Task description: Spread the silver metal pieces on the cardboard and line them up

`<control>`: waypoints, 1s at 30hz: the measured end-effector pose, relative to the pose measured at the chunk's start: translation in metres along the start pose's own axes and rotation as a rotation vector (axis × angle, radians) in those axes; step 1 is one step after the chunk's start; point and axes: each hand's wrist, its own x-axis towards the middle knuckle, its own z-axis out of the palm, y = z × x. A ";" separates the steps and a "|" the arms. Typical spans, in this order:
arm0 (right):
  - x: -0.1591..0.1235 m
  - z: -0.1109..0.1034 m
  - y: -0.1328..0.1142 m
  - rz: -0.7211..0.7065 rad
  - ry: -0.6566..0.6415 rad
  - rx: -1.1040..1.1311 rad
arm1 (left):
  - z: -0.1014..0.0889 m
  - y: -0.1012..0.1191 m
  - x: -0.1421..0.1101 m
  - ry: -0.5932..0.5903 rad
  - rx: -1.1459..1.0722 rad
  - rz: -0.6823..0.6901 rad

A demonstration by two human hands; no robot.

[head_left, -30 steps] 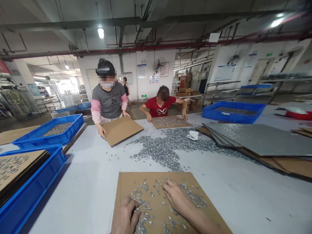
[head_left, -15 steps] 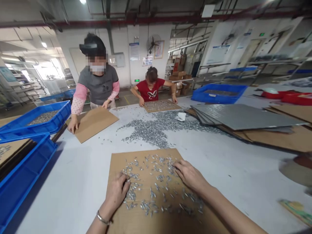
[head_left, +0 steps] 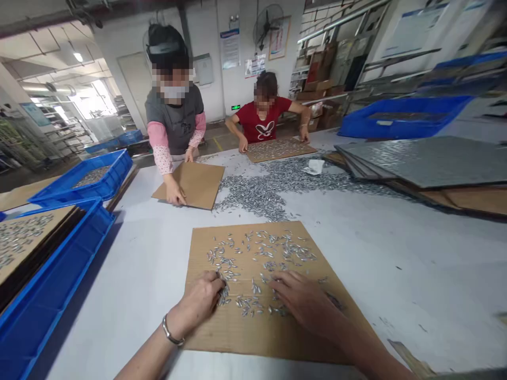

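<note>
A brown cardboard sheet (head_left: 253, 330) lies on the white table in front of me, strewn with several small silver metal pieces (head_left: 261, 253). My left hand (head_left: 202, 302) rests on the sheet's left part with its fingers curled onto the pieces. My right hand (head_left: 304, 303) lies flat on the sheet's lower right, fingers stretched toward the pieces, holding nothing.
A big heap of silver pieces (head_left: 273, 184) covers the table's middle. Two people across the table handle their own cardboard sheets (head_left: 194, 182) (head_left: 279, 149). Blue crates (head_left: 51, 285) (head_left: 85, 182) stand at the left, another blue crate (head_left: 400, 119) and stacked grey and brown sheets (head_left: 431, 163) at the right.
The view has tilted down and shifted. My hands have slid nearer to me across the sheet and closer together, spreading the pieces. The person in grey has moved their cardboard.
</note>
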 end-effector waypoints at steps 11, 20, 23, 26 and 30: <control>0.091 0.027 -0.054 -0.187 0.011 -0.024 | 0.001 0.010 -0.013 0.022 0.005 -0.068; 0.008 0.002 -0.026 0.207 0.140 0.094 | -0.002 -0.020 -0.045 0.147 -0.212 -0.011; -0.044 0.003 0.002 0.473 0.256 0.026 | -0.006 -0.022 -0.038 0.190 -0.231 -0.008; -0.075 0.012 0.025 0.601 0.306 -0.096 | -0.004 -0.016 -0.025 0.174 -0.231 -0.008; -0.067 0.022 0.029 0.516 0.274 -0.122 | 0.008 -0.010 -0.013 0.189 -0.226 -0.015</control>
